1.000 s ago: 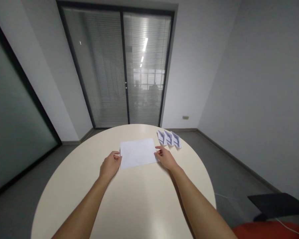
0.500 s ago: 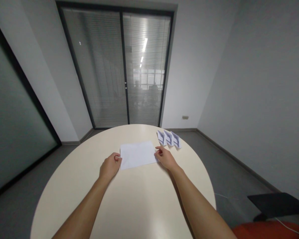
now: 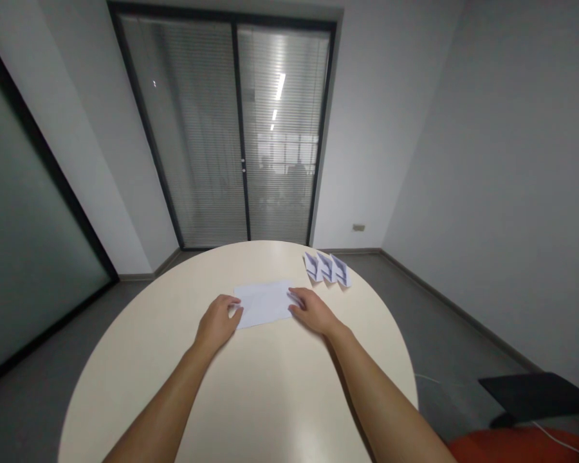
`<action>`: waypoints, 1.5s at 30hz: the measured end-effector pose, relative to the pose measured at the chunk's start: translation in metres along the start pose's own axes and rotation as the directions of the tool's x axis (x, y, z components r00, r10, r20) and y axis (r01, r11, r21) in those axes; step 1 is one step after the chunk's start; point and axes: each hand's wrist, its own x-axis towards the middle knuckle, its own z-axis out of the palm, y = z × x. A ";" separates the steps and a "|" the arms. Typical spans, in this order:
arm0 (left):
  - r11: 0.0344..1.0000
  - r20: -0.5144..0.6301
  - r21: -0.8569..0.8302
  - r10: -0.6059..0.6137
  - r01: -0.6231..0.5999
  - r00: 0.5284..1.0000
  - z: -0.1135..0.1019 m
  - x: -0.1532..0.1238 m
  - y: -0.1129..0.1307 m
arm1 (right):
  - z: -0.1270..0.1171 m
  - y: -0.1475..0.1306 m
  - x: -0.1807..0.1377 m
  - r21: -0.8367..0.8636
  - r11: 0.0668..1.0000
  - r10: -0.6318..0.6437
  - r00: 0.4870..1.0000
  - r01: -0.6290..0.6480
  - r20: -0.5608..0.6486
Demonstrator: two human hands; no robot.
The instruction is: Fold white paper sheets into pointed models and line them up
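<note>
A white sheet of paper lies on the round table in front of me, its long side running left to right. My left hand is at the paper's left edge, thumb and fingers closed loosely around it. At the right edge my right hand grips the sheet between thumb and fingers, and a bit of paper shows in the gap. Both hands cover the sheet's side edges. Just beyond my right hand stand three folded white paper pieces in a row, with shaded hollows.
The pale round table has its far edge near a glazed door with blinds. A black object and a red-orange surface are at lower right, off the table. A thin white cable crosses there.
Both hands have moved inward over the sheet, the right one more. The sheet's far edge has come slightly nearer to me. The three folded pieces have stayed put.
</note>
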 end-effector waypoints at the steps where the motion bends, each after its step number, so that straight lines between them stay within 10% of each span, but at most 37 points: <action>1: 0.998 0.011 -0.014 0.060 -0.060 0.998 0.003 -0.001 0.000 | 0.001 -0.002 -0.001 0.000 1.000 -0.023 1.000 0.023 0.015; 16: 0.986 0.275 -0.029 0.165 -0.163 0.947 0.009 -0.011 0.014 | 0.001 -0.024 -0.003 -0.052 0.988 -0.135 0.973 0.148 0.188; 45: 0.974 0.210 -0.115 0.216 -0.195 0.953 -0.005 -0.008 0.033 | -0.012 -0.051 -0.001 -0.182 0.981 -0.027 0.980 0.064 0.198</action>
